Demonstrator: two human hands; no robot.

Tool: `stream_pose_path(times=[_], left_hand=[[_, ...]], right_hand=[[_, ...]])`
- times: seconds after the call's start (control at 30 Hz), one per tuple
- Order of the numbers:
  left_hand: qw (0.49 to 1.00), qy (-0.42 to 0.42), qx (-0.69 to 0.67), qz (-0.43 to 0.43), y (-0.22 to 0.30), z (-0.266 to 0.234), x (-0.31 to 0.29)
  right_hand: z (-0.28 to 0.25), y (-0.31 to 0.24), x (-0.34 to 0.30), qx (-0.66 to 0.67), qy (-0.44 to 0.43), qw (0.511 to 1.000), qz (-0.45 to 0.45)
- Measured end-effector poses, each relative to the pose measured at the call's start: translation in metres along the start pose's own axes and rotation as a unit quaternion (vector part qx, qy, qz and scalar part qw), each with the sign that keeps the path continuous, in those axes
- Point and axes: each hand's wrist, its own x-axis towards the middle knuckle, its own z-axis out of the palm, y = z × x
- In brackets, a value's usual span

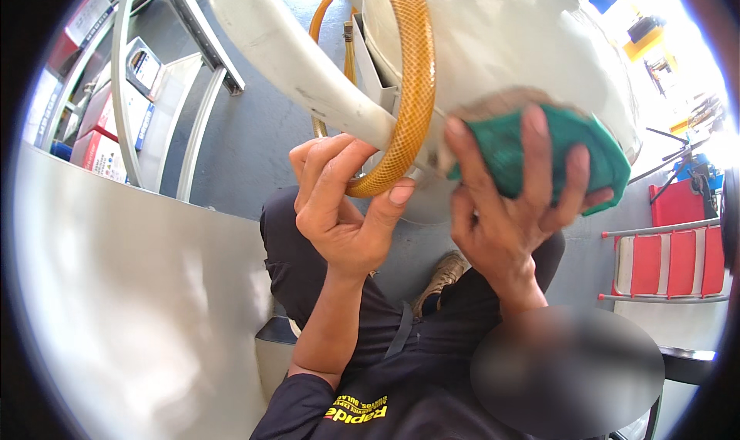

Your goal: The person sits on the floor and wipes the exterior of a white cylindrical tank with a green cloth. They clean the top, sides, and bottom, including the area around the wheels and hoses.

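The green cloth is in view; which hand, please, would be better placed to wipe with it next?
Probably the right hand: it spreads over the green cloth, while the left hand holds the amber hose.

Grey floor (250, 135), smooth. Left: metal shelving frame (124, 93), stacked red, white and blue boxes (116, 116) behind. Lower left: pale glossy panel (139, 286), soft reflections, maybe wall or furniture, can't tell. Right: red-and-white slatted piece (671, 261) with grey rails, red box-like item (675, 202) just beyond. Upper right: yellow object (644, 43), background washed out by strong daylight-like glare.
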Motion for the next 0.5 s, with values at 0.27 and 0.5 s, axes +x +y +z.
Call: stream_pose_path(times=[0.27, 0.5], left_hand=[[1.0, -0.001, 0.014, 0.024, -0.003, 0.0, 0.002], [0.999, -0.009, 0.005, 0.043, 0.0, -0.001, 0.002]], right_hand=[[0.004, -0.002, 0.015, 0.005, -0.014, 1.0, 0.005], [-0.012, 0.012, -0.002, 0.045, -0.001, 0.998, 0.039]])
